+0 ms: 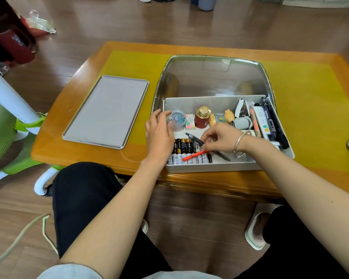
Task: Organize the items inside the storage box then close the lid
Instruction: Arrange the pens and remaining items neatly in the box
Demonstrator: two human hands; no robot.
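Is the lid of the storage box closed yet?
No, the clear lid stands open behind the storage box while the right hand holds a black pen.

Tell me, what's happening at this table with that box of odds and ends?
A seated person is sorting a white storage box on a wooden table. The right hand pinches a black pen above a row of batteries, where a red pen lies across them. The left hand rests by a clear tub of clips. The box's clear lid stands open behind it, and a grey tray lies to the left.
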